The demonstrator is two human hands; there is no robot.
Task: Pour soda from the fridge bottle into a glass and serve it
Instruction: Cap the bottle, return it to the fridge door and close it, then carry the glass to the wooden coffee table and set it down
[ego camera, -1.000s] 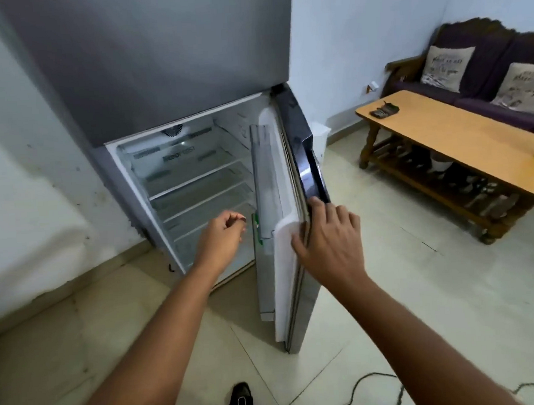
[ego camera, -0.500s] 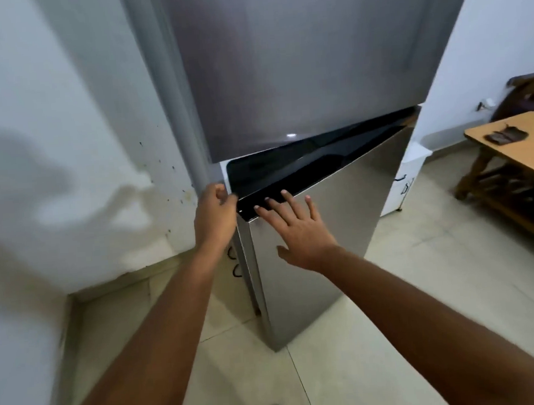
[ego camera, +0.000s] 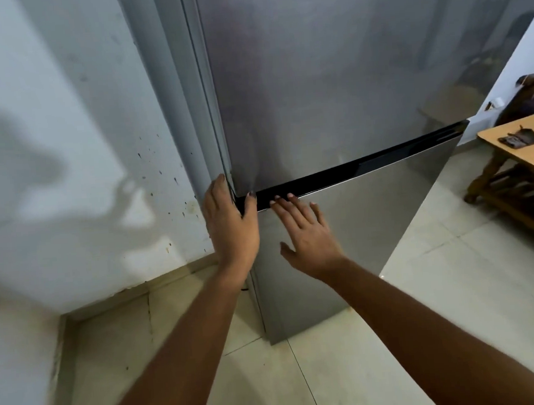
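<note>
Overhead, the steel fridge (ego camera: 330, 81) filled most of the view, both doors shut; a black band (ego camera: 367, 160) ran between upper door and lower door (ego camera: 371, 223). White wall (ego camera: 65, 137) stood to its left, speckled with dark spots near the fridge edge. Pale tiled floor (ego camera: 455, 299) lay below. At far right, a corner of the wooden counter (ego camera: 508, 141) showed, with a small dark object (ego camera: 520, 138) lying on it. Left hand (ego camera: 231, 223) gripped the fridge's left corner at the band, fingers wrapped round the side, thumb (ego camera: 250, 203) on the front. Right hand (ego camera: 306, 234) lay flat on the lower door, fingers spread, tips touching the band, holding nothing. Soda bottle and glass not visible; fridge interior hidden.
</note>
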